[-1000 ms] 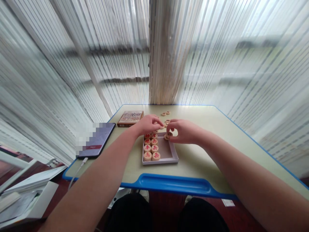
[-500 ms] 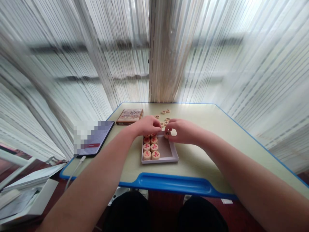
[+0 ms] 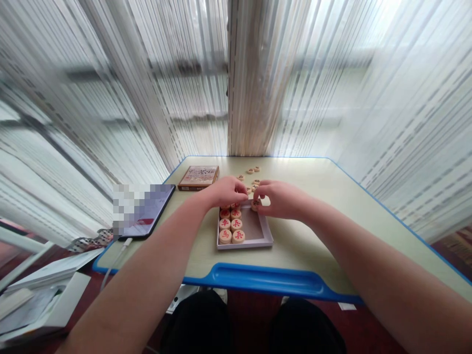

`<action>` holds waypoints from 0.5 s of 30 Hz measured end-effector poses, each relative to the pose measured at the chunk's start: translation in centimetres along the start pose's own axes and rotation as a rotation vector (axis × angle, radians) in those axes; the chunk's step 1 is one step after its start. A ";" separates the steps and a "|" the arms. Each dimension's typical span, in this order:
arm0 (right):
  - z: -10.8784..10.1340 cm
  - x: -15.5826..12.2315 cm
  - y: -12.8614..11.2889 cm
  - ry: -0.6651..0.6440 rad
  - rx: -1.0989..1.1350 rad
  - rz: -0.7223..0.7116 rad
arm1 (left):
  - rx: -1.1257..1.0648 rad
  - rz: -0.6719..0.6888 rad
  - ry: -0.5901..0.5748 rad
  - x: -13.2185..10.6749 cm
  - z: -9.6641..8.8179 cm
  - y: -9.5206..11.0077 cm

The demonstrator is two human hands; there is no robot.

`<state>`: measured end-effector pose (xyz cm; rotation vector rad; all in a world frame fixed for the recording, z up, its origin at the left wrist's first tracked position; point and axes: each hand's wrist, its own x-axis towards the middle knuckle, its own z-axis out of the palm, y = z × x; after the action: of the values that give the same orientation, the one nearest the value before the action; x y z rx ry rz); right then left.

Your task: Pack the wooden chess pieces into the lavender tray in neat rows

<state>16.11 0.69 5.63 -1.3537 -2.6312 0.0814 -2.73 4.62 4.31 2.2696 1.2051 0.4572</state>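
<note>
A shallow white box point(image 3: 252, 243) lies on the table in front of me. Red-marked xiangqi pieces point(image 3: 236, 224) fill two columns on its left side, and bare brown bottom shows on the right. My right hand point(image 3: 280, 199) pinches a dark-marked xiangqi piece point(image 3: 255, 204) at the box's far right corner. Curled fingers and thumb close my left hand point(image 3: 229, 191) above the far edge, covering the farthest red pieces; whether it holds anything is hidden. Just beyond both hands, several dark-marked pieces point(image 3: 250, 171) lie loose on the table.
A flat brown printed box point(image 3: 199, 177) sits at the table's back left. Closer in, a phone point(image 3: 147, 216) with a white cable point(image 3: 117, 258) rests at the left edge. A blue tray groove point(image 3: 265, 279) runs along the front edge. Sheer curtains point(image 3: 206, 78) hang behind the table.
Hardly anything differs. Both hands keep their places at the box's far edge, the right one still on the same piece; the view has shifted very slightly.
</note>
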 end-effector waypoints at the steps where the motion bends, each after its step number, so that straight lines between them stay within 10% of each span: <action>1: 0.0 0.0 0.0 0.000 0.001 -0.003 | 0.000 -0.004 -0.003 0.0 0.0 0.0; 15: 0.3 0.1 0.1 -0.015 0.012 -0.005 | 0.006 -0.038 -0.053 0.0 0.2 0.0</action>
<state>16.08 0.84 5.33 -1.3478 -2.6416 0.1071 -2.63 4.61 4.18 2.2457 1.2229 0.3771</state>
